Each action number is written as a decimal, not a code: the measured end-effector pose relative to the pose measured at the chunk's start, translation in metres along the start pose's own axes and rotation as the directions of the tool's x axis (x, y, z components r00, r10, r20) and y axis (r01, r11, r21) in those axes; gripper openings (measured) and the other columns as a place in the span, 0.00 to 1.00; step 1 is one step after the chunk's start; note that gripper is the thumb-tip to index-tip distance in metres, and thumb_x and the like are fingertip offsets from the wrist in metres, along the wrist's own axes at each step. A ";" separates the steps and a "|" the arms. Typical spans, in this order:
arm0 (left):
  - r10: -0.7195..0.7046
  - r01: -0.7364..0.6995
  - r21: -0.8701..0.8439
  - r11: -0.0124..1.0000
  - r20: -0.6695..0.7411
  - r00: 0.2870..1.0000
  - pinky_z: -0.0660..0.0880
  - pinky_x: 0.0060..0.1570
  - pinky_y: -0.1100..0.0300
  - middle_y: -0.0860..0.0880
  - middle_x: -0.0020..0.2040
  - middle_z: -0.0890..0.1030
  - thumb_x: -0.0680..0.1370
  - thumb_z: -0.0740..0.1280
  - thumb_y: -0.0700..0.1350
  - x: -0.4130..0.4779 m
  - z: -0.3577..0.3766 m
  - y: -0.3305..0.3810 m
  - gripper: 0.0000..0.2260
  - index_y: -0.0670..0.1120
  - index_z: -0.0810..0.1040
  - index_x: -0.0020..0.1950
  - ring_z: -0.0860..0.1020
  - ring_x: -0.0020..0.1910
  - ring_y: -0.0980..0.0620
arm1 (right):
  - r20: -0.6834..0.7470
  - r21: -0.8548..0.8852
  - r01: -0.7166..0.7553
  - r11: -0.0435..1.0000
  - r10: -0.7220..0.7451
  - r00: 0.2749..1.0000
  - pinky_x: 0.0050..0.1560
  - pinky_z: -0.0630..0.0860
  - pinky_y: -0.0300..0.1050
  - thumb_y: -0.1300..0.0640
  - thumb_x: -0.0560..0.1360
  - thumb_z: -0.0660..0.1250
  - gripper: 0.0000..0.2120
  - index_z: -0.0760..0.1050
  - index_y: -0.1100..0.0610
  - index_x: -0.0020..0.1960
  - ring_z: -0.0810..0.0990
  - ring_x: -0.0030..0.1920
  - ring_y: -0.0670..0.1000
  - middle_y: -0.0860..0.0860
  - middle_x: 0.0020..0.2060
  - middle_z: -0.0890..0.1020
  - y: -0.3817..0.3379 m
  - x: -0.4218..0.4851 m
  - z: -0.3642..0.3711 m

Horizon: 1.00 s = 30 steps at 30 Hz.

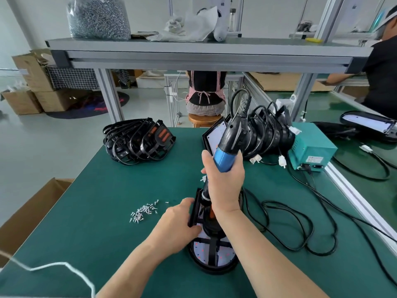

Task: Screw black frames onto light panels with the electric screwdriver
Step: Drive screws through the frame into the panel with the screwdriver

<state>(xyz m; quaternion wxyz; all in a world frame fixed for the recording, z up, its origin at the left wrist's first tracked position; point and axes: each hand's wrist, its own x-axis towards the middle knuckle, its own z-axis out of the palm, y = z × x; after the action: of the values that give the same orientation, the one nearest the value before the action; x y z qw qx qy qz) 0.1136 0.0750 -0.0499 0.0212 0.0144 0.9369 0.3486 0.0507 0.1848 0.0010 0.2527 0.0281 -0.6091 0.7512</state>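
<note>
A light panel (214,254) with a black frame over its white face lies on the green table (107,190) in front of me. My right hand (225,181) grips the blue and black electric screwdriver (229,145), held upright with its tip down on the far end of the frame. My left hand (178,224) presses on the frame's left edge. A small heap of loose silver screws (144,211) lies left of the panel. The screwdriver tip is hidden by my right hand.
A pile of black frames (137,140) sits at the back left. Stacked light panels with cables (266,132) lean beside a teal power box (311,147) at the back right. Black cords (300,222) loop over the right side. Another person works at the far right.
</note>
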 end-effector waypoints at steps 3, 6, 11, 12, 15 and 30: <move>0.001 -0.001 0.001 1.000 -0.016 1.000 0.69 0.34 0.66 0.54 0.35 0.76 0.74 0.71 0.45 -0.001 0.000 0.001 0.26 0.48 0.69 0.71 0.78 0.40 0.51 | 0.004 -0.027 0.017 0.999 -0.017 1.000 0.32 0.76 0.39 0.46 0.68 0.75 0.10 0.73 0.39 0.42 0.82 0.29 0.50 0.43 0.31 0.80 0.001 -0.001 0.001; 0.003 -0.003 0.001 1.000 -0.024 1.000 0.69 0.34 0.65 0.53 0.35 0.77 0.74 0.70 0.46 -0.003 0.000 0.001 0.25 0.49 0.69 0.71 0.78 0.40 0.51 | 0.003 -0.031 0.018 0.999 -0.018 1.000 0.32 0.76 0.39 0.47 0.68 0.75 0.11 0.73 0.39 0.42 0.82 0.29 0.49 0.43 0.31 0.80 0.001 0.000 0.002; -0.001 0.001 -0.009 1.000 -0.053 0.999 0.75 0.43 0.60 0.53 0.37 0.78 0.76 0.70 0.50 -0.011 -0.002 -0.001 0.28 0.50 0.66 0.75 0.78 0.42 0.52 | -0.020 0.010 0.009 1.000 -0.009 1.000 0.33 0.76 0.38 0.48 0.69 0.75 0.11 0.72 0.43 0.42 0.82 0.29 0.50 0.44 0.32 0.79 -0.003 0.003 0.000; -0.012 0.011 -0.012 1.000 -0.056 0.998 0.75 0.46 0.59 0.53 0.38 0.78 0.77 0.70 0.51 -0.012 -0.002 -0.002 0.29 0.50 0.65 0.76 0.78 0.43 0.53 | -0.025 0.021 0.012 1.000 -0.012 1.000 0.32 0.76 0.38 0.49 0.69 0.75 0.11 0.73 0.44 0.43 0.81 0.29 0.51 0.44 0.32 0.79 -0.003 0.005 0.000; -0.034 0.033 -0.028 0.999 -0.054 0.998 0.75 0.49 0.59 0.55 0.40 0.78 0.77 0.71 0.50 -0.016 -0.003 -0.002 0.30 0.49 0.65 0.77 0.78 0.44 0.54 | -0.022 0.023 0.021 1.000 -0.021 1.000 0.32 0.76 0.38 0.50 0.69 0.75 0.11 0.73 0.45 0.45 0.81 0.29 0.51 0.44 0.32 0.79 -0.004 0.007 0.000; -0.038 0.037 -0.014 0.999 -0.075 0.996 0.75 0.45 0.62 0.53 0.39 0.80 0.76 0.70 0.44 -0.017 -0.001 -0.002 0.28 0.50 0.67 0.76 0.78 0.41 0.55 | -0.035 0.013 0.027 1.000 -0.027 0.999 0.32 0.75 0.38 0.48 0.69 0.75 0.11 0.73 0.42 0.42 0.82 0.29 0.51 0.45 0.31 0.79 -0.006 0.003 0.003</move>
<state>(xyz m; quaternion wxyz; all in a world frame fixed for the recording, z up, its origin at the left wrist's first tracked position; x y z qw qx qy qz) 0.1304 0.0717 -0.0498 -0.0076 -0.0166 0.9349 0.3545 0.0499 0.1841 0.0083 0.2733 0.0249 -0.5989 0.7523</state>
